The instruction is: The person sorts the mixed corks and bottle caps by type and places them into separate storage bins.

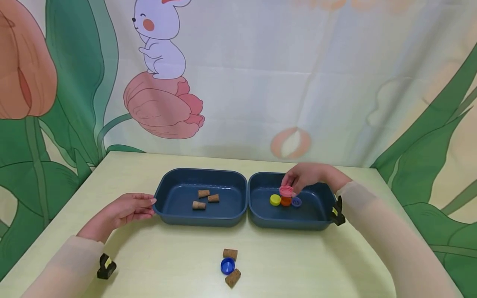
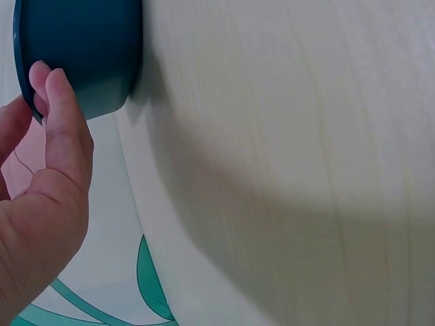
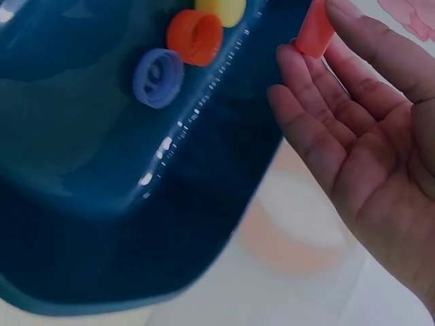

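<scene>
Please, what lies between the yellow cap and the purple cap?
The orange cap; the head view and the right wrist view both show it there.

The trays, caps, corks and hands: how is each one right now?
Left tray: upright, three corks inside
Right tray: upright, three caps inside
Left hand: touching left tray's rim
Right hand: pinching pink cap
Pink cap: held above right tray
Yellow cap: in right tray
Orange cap: in right tray
Purple cap: in right tray
Blue cap: on table
Two corks: on table
</scene>
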A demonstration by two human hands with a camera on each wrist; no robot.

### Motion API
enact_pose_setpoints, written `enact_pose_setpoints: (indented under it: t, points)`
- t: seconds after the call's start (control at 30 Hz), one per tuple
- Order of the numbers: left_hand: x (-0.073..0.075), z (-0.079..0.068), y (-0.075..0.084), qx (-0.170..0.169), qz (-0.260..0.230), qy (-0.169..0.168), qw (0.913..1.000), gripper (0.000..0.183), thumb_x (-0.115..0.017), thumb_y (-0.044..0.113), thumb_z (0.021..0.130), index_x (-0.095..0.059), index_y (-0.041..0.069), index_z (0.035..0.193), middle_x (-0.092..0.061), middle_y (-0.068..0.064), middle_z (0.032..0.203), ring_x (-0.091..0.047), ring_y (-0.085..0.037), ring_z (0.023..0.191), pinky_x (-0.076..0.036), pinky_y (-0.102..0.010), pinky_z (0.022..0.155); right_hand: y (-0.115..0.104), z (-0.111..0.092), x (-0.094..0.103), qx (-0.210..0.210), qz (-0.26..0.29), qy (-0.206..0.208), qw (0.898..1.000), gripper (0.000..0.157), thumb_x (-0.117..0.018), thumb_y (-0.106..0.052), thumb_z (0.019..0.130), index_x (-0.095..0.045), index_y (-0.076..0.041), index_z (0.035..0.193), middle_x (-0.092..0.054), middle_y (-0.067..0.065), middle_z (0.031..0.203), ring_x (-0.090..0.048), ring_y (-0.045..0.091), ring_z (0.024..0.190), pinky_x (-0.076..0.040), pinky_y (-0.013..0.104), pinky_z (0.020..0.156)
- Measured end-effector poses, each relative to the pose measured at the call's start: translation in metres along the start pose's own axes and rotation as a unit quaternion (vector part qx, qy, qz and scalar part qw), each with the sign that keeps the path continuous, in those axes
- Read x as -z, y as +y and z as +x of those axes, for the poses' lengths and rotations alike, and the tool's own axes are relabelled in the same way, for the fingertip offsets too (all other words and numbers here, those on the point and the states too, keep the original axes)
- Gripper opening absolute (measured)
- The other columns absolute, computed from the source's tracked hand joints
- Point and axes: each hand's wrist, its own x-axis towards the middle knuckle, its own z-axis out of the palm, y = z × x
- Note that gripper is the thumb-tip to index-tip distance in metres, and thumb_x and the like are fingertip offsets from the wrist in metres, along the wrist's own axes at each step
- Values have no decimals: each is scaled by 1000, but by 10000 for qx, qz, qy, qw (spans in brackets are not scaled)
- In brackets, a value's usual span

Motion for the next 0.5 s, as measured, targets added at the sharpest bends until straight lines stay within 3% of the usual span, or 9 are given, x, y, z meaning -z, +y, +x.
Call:
enact_pose_setpoints:
  t: [0.5]
  points:
    - [1, 1, -2, -9, 31, -25, 10000, 28, -56, 15, 106, -53, -5, 126, -72, 5, 82, -72, -6, 75, -63, -20, 75, 6, 12, -16, -198, 169, -346, 9991, 37, -71, -6, 91, -63, 0, 127, -65, 14, 117, -58, 17, 100, -58, 29, 90]
